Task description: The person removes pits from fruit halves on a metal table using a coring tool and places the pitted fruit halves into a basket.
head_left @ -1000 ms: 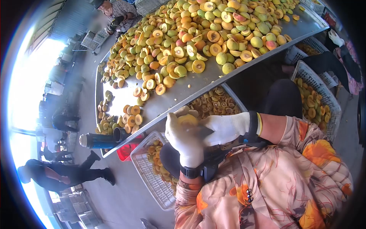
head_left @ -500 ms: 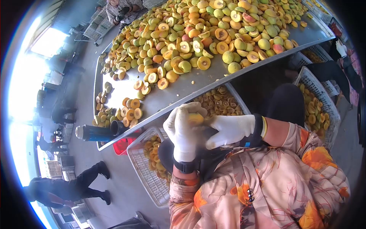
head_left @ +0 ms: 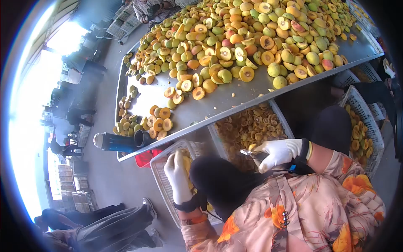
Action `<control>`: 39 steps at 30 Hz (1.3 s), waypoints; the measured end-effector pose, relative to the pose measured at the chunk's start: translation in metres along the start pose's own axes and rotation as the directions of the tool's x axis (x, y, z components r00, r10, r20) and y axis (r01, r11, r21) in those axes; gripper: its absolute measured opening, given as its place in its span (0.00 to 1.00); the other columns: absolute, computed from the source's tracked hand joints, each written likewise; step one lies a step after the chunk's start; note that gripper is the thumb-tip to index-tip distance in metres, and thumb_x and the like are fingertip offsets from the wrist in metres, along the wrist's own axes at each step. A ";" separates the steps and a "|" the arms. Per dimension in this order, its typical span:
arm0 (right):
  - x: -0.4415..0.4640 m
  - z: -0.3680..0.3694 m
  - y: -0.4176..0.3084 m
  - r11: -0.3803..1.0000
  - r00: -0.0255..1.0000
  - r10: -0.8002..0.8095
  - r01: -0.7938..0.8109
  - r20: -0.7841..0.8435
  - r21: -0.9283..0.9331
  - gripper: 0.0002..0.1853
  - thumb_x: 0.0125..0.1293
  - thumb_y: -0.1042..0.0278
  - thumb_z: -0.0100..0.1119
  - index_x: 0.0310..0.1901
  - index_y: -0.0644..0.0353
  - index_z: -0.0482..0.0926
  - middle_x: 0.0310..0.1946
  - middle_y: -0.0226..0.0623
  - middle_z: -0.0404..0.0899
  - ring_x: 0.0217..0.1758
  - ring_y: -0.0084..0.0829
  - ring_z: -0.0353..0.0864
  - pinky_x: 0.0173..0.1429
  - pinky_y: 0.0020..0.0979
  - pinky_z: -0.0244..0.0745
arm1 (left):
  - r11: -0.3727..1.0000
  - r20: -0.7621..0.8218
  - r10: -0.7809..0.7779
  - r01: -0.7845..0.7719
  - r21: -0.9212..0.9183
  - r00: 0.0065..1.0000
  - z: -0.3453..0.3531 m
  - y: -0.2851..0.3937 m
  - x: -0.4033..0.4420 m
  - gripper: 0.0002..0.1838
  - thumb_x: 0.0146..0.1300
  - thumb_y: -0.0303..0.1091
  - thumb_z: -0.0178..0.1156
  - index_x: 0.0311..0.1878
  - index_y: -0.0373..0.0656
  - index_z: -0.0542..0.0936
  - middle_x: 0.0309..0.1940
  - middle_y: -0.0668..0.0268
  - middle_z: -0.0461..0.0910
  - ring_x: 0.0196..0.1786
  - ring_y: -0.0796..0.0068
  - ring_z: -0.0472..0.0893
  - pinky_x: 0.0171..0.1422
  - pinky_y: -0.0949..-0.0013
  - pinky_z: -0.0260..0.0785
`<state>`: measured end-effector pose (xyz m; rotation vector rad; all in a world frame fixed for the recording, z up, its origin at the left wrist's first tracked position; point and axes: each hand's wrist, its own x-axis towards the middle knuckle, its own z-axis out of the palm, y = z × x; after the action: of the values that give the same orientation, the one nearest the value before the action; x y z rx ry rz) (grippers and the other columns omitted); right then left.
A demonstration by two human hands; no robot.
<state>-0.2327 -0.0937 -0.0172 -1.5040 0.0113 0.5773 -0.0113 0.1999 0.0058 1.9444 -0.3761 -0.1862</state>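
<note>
My left hand (head_left: 178, 176), in a white glove, is over the left white crate (head_left: 161, 181), which holds cut yellow fruit. Its fingers point away from me and look slightly apart; a yellow fruit piece (head_left: 187, 164) shows beside them, and I cannot tell whether they touch it. My right hand (head_left: 279, 153), also gloved in white, is closed around a small shiny metal tool (head_left: 248, 153) whose exact kind is unclear. A bit of yellow fruit (head_left: 252, 147) shows by its fingers. Below that hand is the middle crate (head_left: 218, 140) of cut pieces.
A metal table (head_left: 201, 113) carries a large heap of halved and whole peach-like fruit (head_left: 218, 54). On its near left corner lies a blue flask (head_left: 113, 142). Below are a red container (head_left: 147, 157) and another white crate (head_left: 380, 138) at right. Other people stand farther off.
My hands were together around a yellow fruit and have come apart, the left down to the left crate and the right slightly down. The view shifted; a walking person at lower left came closer.
</note>
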 end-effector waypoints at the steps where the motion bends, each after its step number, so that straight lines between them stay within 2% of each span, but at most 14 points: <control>1: 0.001 -0.003 0.007 0.995 0.998 0.026 -0.032 -0.066 -0.098 0.14 0.63 0.59 0.67 0.39 0.62 0.80 0.23 0.31 0.78 0.23 0.22 0.76 0.29 0.30 0.70 | 0.911 0.080 0.135 -0.155 0.383 0.988 -0.010 -0.010 0.008 0.19 0.71 0.38 0.62 0.54 0.29 0.82 0.41 0.53 0.85 0.47 0.61 0.85 0.57 0.64 0.78; 3: 0.001 -0.004 -0.006 0.968 0.968 0.203 -0.222 -0.149 -0.121 0.18 0.62 0.56 0.66 0.41 0.64 0.80 0.28 0.38 0.81 0.30 0.29 0.82 0.36 0.34 0.76 | 0.866 -0.084 0.072 -0.021 0.499 0.994 -0.007 -0.005 0.025 0.20 0.67 0.34 0.64 0.58 0.30 0.81 0.50 0.51 0.83 0.55 0.60 0.82 0.62 0.62 0.74; 4: 0.006 -0.004 -0.001 0.974 0.973 0.141 -0.170 -0.184 -0.152 0.21 0.61 0.53 0.66 0.43 0.66 0.80 0.33 0.45 0.83 0.38 0.37 0.84 0.44 0.38 0.77 | 0.959 -0.041 -0.011 0.022 0.283 0.999 -0.005 -0.016 0.048 0.20 0.67 0.32 0.64 0.58 0.32 0.81 0.56 0.51 0.80 0.57 0.62 0.82 0.61 0.62 0.75; 7: 0.019 -0.006 0.004 0.959 0.956 0.109 -0.173 -0.271 -0.225 0.23 0.60 0.53 0.66 0.45 0.67 0.80 0.37 0.52 0.84 0.42 0.44 0.85 0.50 0.41 0.77 | 0.859 0.131 0.235 -0.269 0.435 0.963 0.049 0.010 0.113 0.22 0.66 0.36 0.67 0.59 0.33 0.81 0.46 0.52 0.85 0.48 0.59 0.86 0.57 0.60 0.76; 11: 0.033 -0.008 0.051 0.931 0.965 -0.012 -0.085 -0.262 -0.355 0.25 0.62 0.52 0.63 0.50 0.67 0.80 0.43 0.58 0.85 0.50 0.53 0.85 0.55 0.45 0.78 | 0.757 0.319 0.059 -0.251 0.604 0.946 0.131 0.002 0.202 0.30 0.60 0.52 0.72 0.54 0.34 0.81 0.43 0.47 0.86 0.47 0.47 0.86 0.54 0.54 0.77; 17: 0.022 -0.014 0.023 0.947 0.962 -0.011 -0.077 -0.272 -0.311 0.26 0.65 0.52 0.61 0.53 0.69 0.78 0.45 0.63 0.84 0.52 0.59 0.84 0.56 0.48 0.78 | 0.723 0.351 0.017 -0.254 0.643 0.936 0.177 -0.005 0.229 0.25 0.58 0.44 0.69 0.51 0.33 0.81 0.43 0.42 0.86 0.48 0.42 0.85 0.54 0.50 0.76; 18: 0.021 -0.016 0.019 0.951 0.967 -0.008 -0.072 -0.256 -0.302 0.26 0.65 0.52 0.62 0.53 0.69 0.78 0.44 0.63 0.84 0.51 0.59 0.84 0.56 0.49 0.77 | 0.743 0.342 0.019 -0.242 0.624 0.940 0.177 -0.003 0.224 0.20 0.58 0.38 0.67 0.48 0.32 0.82 0.41 0.47 0.87 0.43 0.51 0.87 0.51 0.56 0.78; 21: 0.015 -0.018 0.009 0.959 0.889 -0.112 -0.021 -0.444 -0.284 0.24 0.64 0.55 0.64 0.52 0.69 0.77 0.41 0.62 0.84 0.47 0.58 0.85 0.52 0.48 0.77 | 0.997 0.381 -0.074 0.062 0.041 0.922 0.164 0.025 0.183 0.16 0.57 0.34 0.66 0.45 0.32 0.82 0.39 0.58 0.86 0.38 0.67 0.84 0.48 0.66 0.77; 22: 0.015 -0.018 0.000 0.968 0.851 -0.148 0.021 -0.504 -0.249 0.21 0.64 0.60 0.65 0.50 0.69 0.77 0.38 0.61 0.83 0.45 0.57 0.85 0.50 0.47 0.78 | 0.981 0.387 -0.096 0.152 -0.118 0.917 0.161 0.030 0.167 0.14 0.57 0.32 0.64 0.45 0.33 0.82 0.37 0.66 0.83 0.38 0.77 0.79 0.46 0.72 0.74; 25: 0.021 -0.012 -0.011 0.930 0.732 -0.324 0.131 -0.600 -0.342 0.24 0.65 0.61 0.67 0.56 0.67 0.75 0.38 0.57 0.84 0.43 0.56 0.86 0.47 0.47 0.78 | 0.758 0.533 -0.040 0.373 -0.535 0.845 0.151 0.058 0.095 0.13 0.67 0.26 0.54 0.52 0.31 0.78 0.45 0.56 0.83 0.40 0.68 0.84 0.48 0.66 0.81; 28: 0.027 -0.001 -0.024 0.887 0.702 -0.431 0.215 -0.567 -0.408 0.22 0.65 0.63 0.68 0.55 0.66 0.73 0.38 0.57 0.85 0.40 0.59 0.86 0.43 0.49 0.79 | 0.749 0.449 0.037 0.272 -0.604 0.893 0.153 0.094 0.026 0.12 0.75 0.27 0.49 0.54 0.31 0.77 0.45 0.55 0.84 0.41 0.69 0.84 0.48 0.68 0.80; 31: 0.033 0.012 -0.019 0.830 0.641 -0.538 0.292 -0.548 -0.475 0.20 0.65 0.65 0.67 0.54 0.65 0.74 0.38 0.56 0.85 0.41 0.58 0.86 0.43 0.49 0.79 | 0.836 0.256 0.541 -0.545 -0.063 0.801 0.157 0.081 -0.002 0.14 0.80 0.29 0.44 0.54 0.30 0.77 0.45 0.55 0.84 0.41 0.70 0.84 0.48 0.69 0.80; 32: 0.030 0.017 -0.022 0.837 0.631 -0.531 0.284 -0.565 -0.469 0.18 0.66 0.67 0.66 0.54 0.65 0.74 0.38 0.55 0.86 0.42 0.58 0.86 0.44 0.48 0.80 | 0.859 0.283 0.150 0.017 -0.512 0.947 0.156 0.099 -0.021 0.17 0.81 0.36 0.47 0.53 0.31 0.79 0.42 0.56 0.86 0.39 0.72 0.83 0.46 0.70 0.78; 39: 0.008 0.046 -0.029 0.704 0.560 -0.698 0.424 -0.447 -0.569 0.11 0.67 0.68 0.58 0.46 0.66 0.76 0.32 0.51 0.83 0.33 0.57 0.84 0.41 0.50 0.80 | 0.863 0.040 0.248 -0.202 -0.463 0.968 0.157 0.120 -0.060 0.24 0.79 0.46 0.48 0.45 0.33 0.83 0.30 0.59 0.86 0.31 0.78 0.78 0.38 0.77 0.66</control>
<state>-0.2306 -0.0464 0.0115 -1.9195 -0.0820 -0.5460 -0.1356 0.0417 0.0514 1.4153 -0.5682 -0.1978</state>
